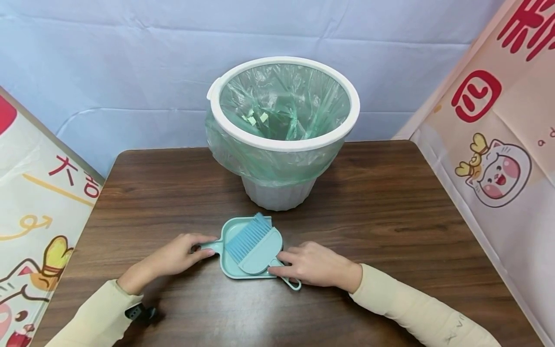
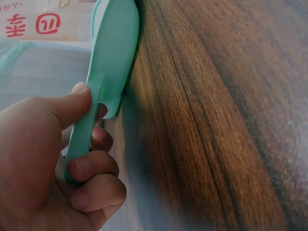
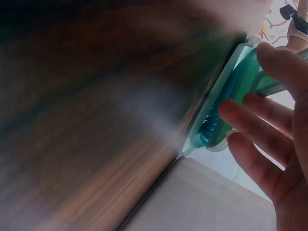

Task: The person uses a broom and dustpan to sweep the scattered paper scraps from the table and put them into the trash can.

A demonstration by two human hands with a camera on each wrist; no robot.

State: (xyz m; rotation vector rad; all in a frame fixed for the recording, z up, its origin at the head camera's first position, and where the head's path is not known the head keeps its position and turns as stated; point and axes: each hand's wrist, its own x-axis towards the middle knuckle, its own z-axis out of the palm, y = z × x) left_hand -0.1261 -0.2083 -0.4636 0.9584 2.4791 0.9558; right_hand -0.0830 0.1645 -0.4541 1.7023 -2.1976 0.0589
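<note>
A pale teal dustpan (image 1: 236, 222) lies on the table. My left hand (image 1: 184, 253) holds its handle (image 2: 83, 132), the fingers wrapped round it in the left wrist view. On top of the pan rests a small brush (image 1: 263, 253) with blue bristles (image 1: 249, 238), tilted across it. My right hand (image 1: 310, 264) is at the brush's looped handle (image 1: 295, 284), thumb and fingers to either side. In the right wrist view those fingers (image 3: 260, 130) are spread and fairly straight, not closed round the handle.
Behind the dustpan stands a white bin (image 1: 279, 195) lined with a green plastic bag (image 1: 277, 164), a few pale scraps (image 1: 256, 117) inside. A white ring (image 1: 284, 143) circles its mouth. Printed sheets flank the brown table (image 1: 173, 193); a blue cloth (image 1: 130, 62) hangs behind.
</note>
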